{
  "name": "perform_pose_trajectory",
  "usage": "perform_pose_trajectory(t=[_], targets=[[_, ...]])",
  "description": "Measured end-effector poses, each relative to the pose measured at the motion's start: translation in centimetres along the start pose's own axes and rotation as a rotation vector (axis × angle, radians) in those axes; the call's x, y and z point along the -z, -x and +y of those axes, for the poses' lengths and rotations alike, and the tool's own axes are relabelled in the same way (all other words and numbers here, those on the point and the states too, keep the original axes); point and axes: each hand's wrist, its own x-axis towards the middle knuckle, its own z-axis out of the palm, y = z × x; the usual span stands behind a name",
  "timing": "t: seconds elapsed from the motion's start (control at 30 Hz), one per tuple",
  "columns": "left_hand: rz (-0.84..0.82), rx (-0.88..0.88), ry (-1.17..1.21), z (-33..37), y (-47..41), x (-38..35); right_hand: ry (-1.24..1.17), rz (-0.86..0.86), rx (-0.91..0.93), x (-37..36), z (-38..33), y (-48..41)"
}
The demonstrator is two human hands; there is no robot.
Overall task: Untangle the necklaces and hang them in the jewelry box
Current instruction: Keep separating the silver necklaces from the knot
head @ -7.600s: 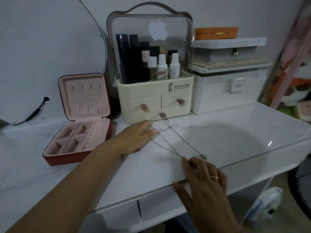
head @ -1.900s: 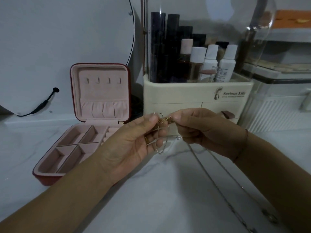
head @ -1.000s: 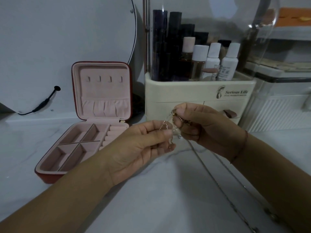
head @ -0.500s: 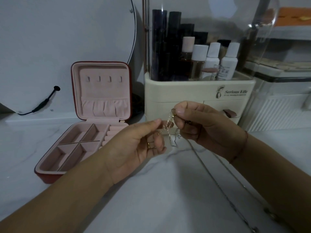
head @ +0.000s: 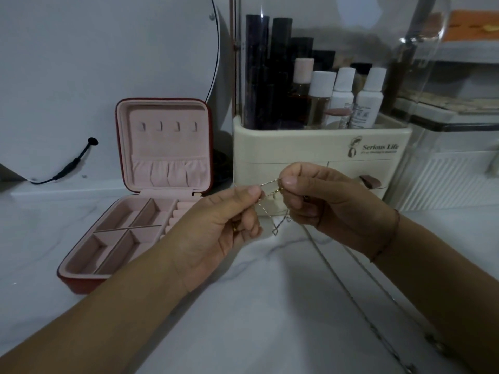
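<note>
Marble-patterned white counter (head: pixel 243 306) with faint grey veins fills the lower view and meets a plain grey wall (head: pixel 40 36). A large round mirror (head: pixel 121 63) with a thin dark rim leans at the back left, and a black cable (head: pixel 70 166) is plugged into its face.

The jewelry box (head: pixel 127 147) stands open on the counter at the left. It is a rounded square with a red shell and a soft pink velvety lining. Its upright lid carries 4 small hooks (head: pixel 167 126) above a gathered pocket, and its base is split into 4 compartments beside a row of padded rolls.

Just right of it sits a cream plastic organiser (head: pixel 310 160) with drawers and a clear domed cover over dark tubes and white-capped bottles (head: pixel 343 95). A ribbed white case (head: pixel 445 182) is further right.

Above the counter, in front of the organiser, both hands pinch the tangled necklaces (head: pixel 272 195). The left hand (head: pixel 216 228), which wears a gold ring (head: pixel 235 228), nips a thin chain between thumb and forefinger. The right hand (head: pixel 329 201), with a thin cord (head: pixel 388 238) around its wrist, grips the knot with curled fingers. Fine metal strands loop between the hands and trail down right across the counter.
</note>
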Motion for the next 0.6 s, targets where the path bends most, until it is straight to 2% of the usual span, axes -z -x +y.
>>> perform_pose_trajectory(t=[0.23, 0.43, 0.6], targets=[[0.033, 0.061, 0.107, 0.17, -0.33, 0.13, 0.057, -0.019, -0.065, 0.06, 0.09, 0.03], [-0.033, 0.069, 0.264, 0.40, -0.11, -0.13, 0.076, -0.054, -0.127, 0.18, 0.10, 0.06], [-0.048, 0.051, 0.207, 0.45, -0.03, -0.30, 0.057, -0.068, -0.136, 0.40, 0.01, 0.12]])
